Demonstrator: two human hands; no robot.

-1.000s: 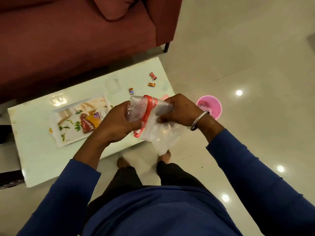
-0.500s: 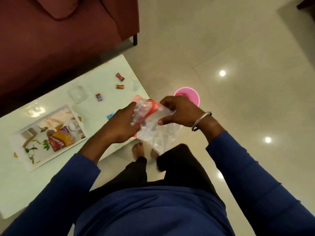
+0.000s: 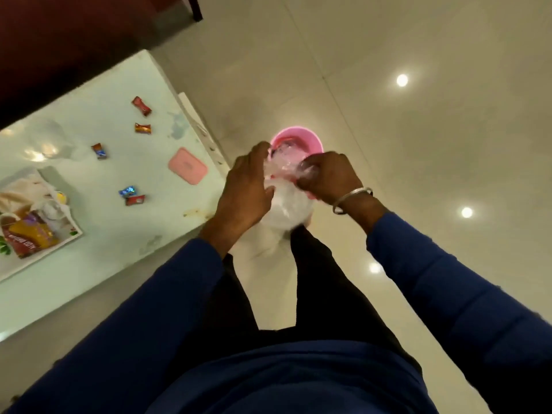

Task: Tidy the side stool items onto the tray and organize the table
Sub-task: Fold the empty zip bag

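On the left, a pale tabletop (image 3: 98,255) carries a printed tray (image 3: 71,236) at its near-left edge, with a red-and-yellow packet (image 3: 28,236) and a small clear cup (image 3: 52,209) lying on it. Wrapped sweets are scattered over the bare surface further right: a red one (image 3: 141,106), an orange-brown one (image 3: 142,128), a dark one (image 3: 99,151), and a blue one (image 3: 127,191) touching a red one (image 3: 135,200). A pink rectangular lid (image 3: 187,169) lies flat near the tabletop's right edge. A dark red sofa (image 3: 59,40) stands behind the tabletop.

Just past that edge, above the floor (image 3: 418,144), both hands hold a crumpled clear plastic bag (image 3: 286,201) between them. The left hand (image 3: 246,189) grips the bag's left side with curled fingers; the right hand (image 3: 330,176), with a metal bangle (image 3: 352,200) on its wrist, pinches the bag's top right. Behind and partly hidden by the hands and bag stands a pink bucket (image 3: 301,143) on the floor. What the bag holds is too blurred to tell.
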